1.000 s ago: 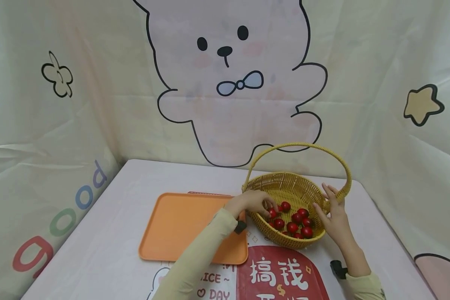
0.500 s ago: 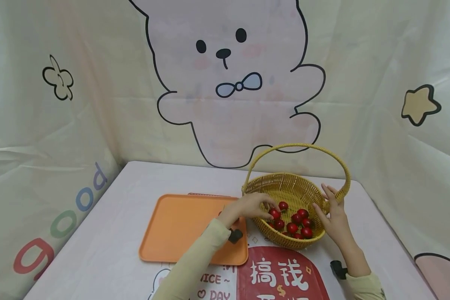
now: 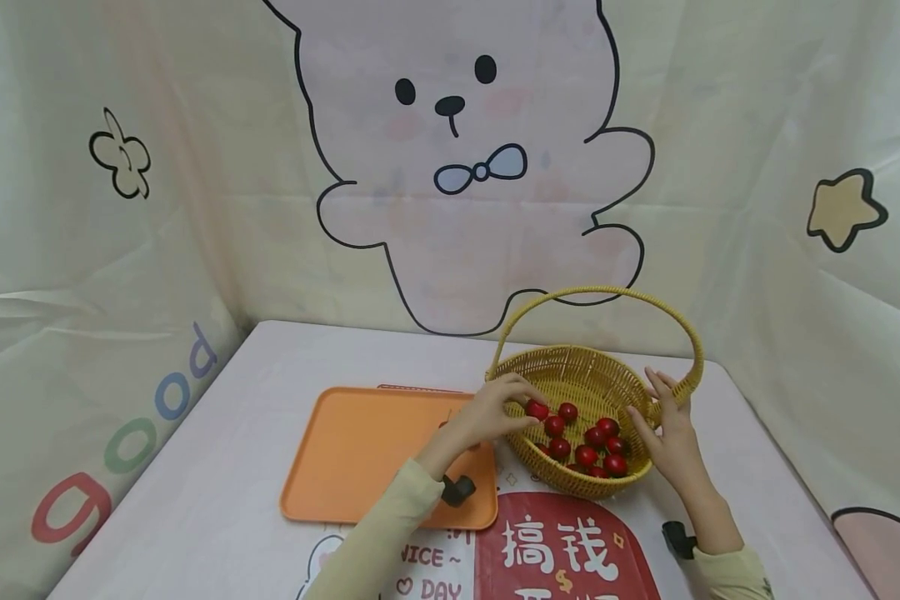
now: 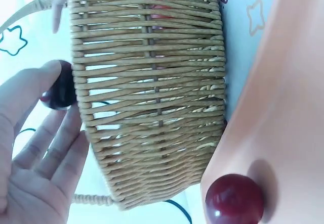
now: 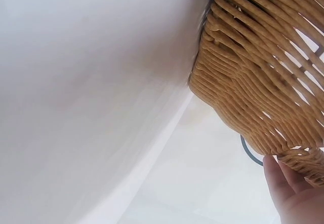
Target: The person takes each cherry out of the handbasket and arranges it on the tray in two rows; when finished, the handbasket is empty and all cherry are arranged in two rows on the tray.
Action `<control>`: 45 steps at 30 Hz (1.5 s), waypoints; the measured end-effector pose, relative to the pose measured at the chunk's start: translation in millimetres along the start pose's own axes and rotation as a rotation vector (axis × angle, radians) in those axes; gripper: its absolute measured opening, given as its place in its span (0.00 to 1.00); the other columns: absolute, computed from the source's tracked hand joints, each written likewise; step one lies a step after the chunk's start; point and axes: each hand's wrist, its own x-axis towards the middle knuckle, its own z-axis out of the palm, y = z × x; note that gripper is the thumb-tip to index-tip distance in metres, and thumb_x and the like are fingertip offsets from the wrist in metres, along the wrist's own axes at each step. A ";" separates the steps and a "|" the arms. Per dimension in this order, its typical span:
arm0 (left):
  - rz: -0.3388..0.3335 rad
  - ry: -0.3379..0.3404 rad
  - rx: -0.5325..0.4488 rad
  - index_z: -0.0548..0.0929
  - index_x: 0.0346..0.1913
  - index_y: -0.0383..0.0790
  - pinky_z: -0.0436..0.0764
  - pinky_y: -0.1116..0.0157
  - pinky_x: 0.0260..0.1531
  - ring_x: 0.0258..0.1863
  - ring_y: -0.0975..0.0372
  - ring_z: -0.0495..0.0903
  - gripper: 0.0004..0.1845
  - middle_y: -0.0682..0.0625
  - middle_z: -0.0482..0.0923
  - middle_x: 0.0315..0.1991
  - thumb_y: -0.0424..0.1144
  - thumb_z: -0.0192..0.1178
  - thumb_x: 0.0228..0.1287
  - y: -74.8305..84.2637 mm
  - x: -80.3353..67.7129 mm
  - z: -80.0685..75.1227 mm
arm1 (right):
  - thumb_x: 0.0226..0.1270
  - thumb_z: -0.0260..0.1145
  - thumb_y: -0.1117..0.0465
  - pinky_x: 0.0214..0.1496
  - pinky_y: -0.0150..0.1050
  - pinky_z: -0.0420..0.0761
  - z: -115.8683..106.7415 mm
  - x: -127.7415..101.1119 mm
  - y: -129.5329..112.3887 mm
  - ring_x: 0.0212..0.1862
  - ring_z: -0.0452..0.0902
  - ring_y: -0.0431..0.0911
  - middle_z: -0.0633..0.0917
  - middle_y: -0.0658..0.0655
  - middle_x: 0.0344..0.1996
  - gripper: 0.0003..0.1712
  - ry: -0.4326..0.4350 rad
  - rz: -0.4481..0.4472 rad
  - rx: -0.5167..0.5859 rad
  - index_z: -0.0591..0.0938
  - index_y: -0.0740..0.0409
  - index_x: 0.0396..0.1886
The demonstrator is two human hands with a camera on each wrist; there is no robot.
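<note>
In the head view my left hand (image 3: 498, 410) is over the left rim of the yellow wicker basket (image 3: 570, 362). It pinches a dark red cherry (image 3: 537, 410) between thumb and fingers; the left wrist view shows this cherry (image 4: 63, 86) just beside the rim. Several more cherries (image 3: 586, 456) lie in the basket. My right hand (image 3: 673, 437) holds the basket's right rim by the foot of the handle, thumb on the inner side. The right wrist view shows its fingertips (image 5: 273, 171) against the wicker. An orange tray (image 3: 375, 450) lies left of the basket.
Another cherry (image 4: 234, 198) lies on the tray, mostly hidden behind my left wrist in the head view. The tall arched handle (image 3: 592, 290) rises over the basket. A white table (image 3: 195, 500) with printed drawings carries everything, with cloth walls (image 3: 765, 208) around it.
My left hand has drawn a cherry up from the pile toward the basket's left rim, and its wrist has shifted left. My right hand and the basket have stayed in place.
</note>
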 end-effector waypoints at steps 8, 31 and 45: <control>0.029 0.109 0.006 0.81 0.47 0.42 0.77 0.69 0.47 0.44 0.65 0.77 0.14 0.53 0.80 0.44 0.37 0.65 0.57 6.1 -13.0 -12.4 | 0.58 0.66 0.68 0.42 0.69 0.70 0.3 0.4 1.8 0.56 0.67 0.67 0.56 0.65 0.63 0.44 -0.002 0.002 -0.003 0.55 0.49 0.71; -0.182 0.196 0.013 0.82 0.44 0.43 0.80 0.61 0.44 0.39 0.63 0.79 0.12 0.54 0.81 0.40 0.39 0.66 0.55 -25.4 -63.0 -52.9 | 0.60 0.64 0.68 0.41 0.70 0.70 0.4 0.9 0.4 0.55 0.67 0.67 0.56 0.66 0.63 0.41 0.001 0.002 -0.013 0.57 0.49 0.70; -0.334 0.160 0.026 0.82 0.39 0.42 0.80 0.64 0.41 0.37 0.62 0.79 0.10 0.53 0.82 0.36 0.36 0.68 0.53 -50.7 -79.9 -64.6 | 0.60 0.65 0.66 0.42 0.70 0.71 0.9 1.0 1.5 0.56 0.68 0.67 0.56 0.65 0.64 0.40 -0.008 0.025 -0.006 0.58 0.48 0.70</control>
